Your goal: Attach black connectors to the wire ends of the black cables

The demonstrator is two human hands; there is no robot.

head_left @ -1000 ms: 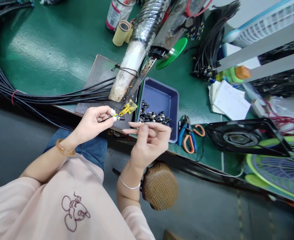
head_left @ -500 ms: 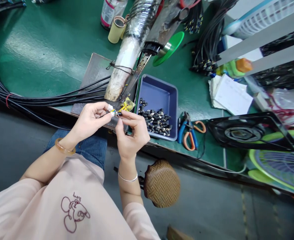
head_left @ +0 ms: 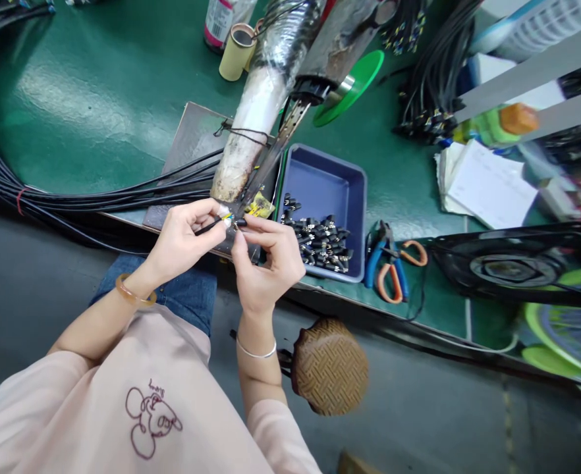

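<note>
My left hand (head_left: 184,236) pinches the end of a black cable (head_left: 205,228), where thin yellow and blue wires stick out. Facing it, my right hand (head_left: 271,260) is closed on a small black connector (head_left: 241,222), held against those wire ends. The fingertips of both hands nearly meet, and the exact joint is too small to make out. Just above them the soldering iron (head_left: 295,118) is fixed, pointing down beside a white wrapped tube (head_left: 244,138). A yellow scrap (head_left: 261,205) lies under its tip.
A blue tray (head_left: 359,210) holding several black connectors (head_left: 323,243) stands right of my hands. Beyond it lie pliers (head_left: 382,260) and a black fan (head_left: 518,263). A bundle of black cables (head_left: 73,201) runs along the left bench edge. A stool (head_left: 331,367) stands below.
The view has shifted, so bench items on the right appear farther right. Both hands keep their pinch with the cable end and connector together; only slight finger movement shows.
</note>
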